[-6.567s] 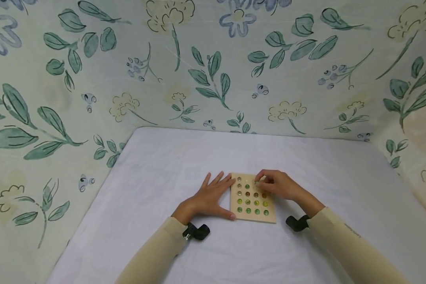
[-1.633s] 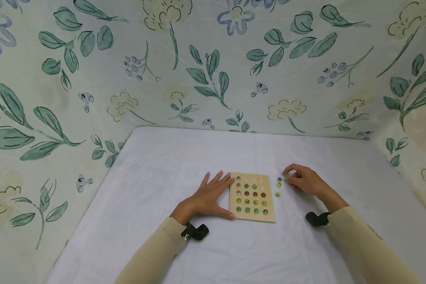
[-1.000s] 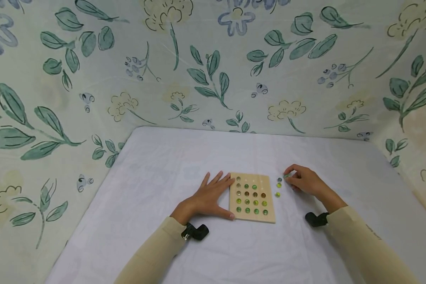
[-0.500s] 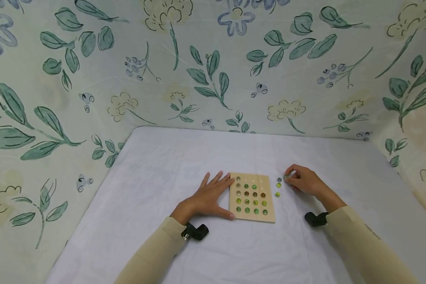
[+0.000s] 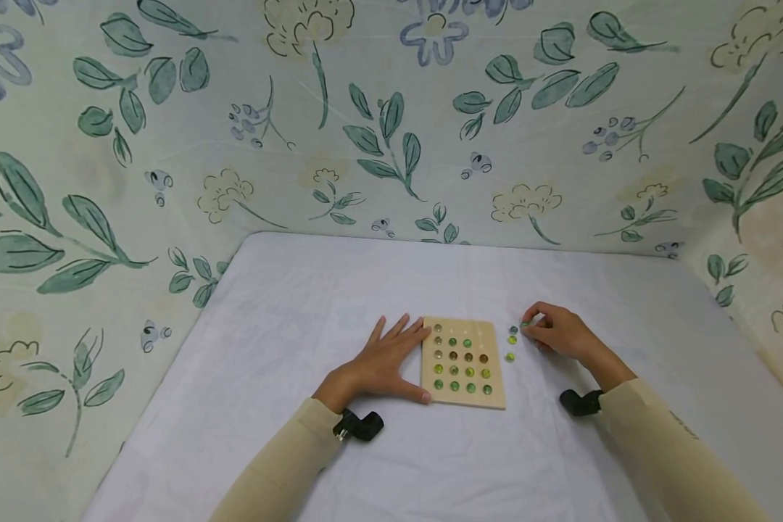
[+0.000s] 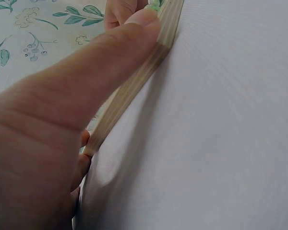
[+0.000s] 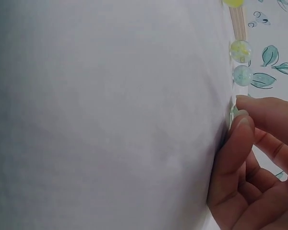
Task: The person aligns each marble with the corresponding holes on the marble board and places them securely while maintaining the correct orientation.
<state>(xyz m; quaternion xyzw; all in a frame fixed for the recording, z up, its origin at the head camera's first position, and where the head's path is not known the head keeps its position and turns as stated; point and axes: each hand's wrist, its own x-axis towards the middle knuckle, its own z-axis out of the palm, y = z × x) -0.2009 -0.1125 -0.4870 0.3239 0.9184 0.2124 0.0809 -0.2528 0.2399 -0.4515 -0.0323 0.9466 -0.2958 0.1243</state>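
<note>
My left hand (image 5: 375, 366) rests with spread fingers along the left edge of a square wooden board (image 5: 479, 330). In the left wrist view its thumb (image 6: 105, 62) lies along the board's side. Glass marbles sit in rows on the board: green, yellow-green and brown ones, with several clear ones down the left column. Right of the board, my right hand (image 5: 561, 335) pinches a green marble (image 7: 236, 112) between thumb and fingertip, close to the cloth. Beside those fingertips lie a bluish marble (image 5: 513, 330) and two yellow-green marbles (image 5: 510, 357).
A white cloth (image 5: 339, 290) covers the table. Behind and to the sides hangs a fabric with a leaf and flower print (image 5: 391, 145). A small black camera (image 5: 581, 403) is worn at each wrist, below a beige sleeve.
The right hand has gone from over the board to the loose marbles at its right, leaving a green marble in the second row. In the last second both hands have stayed nearly still.
</note>
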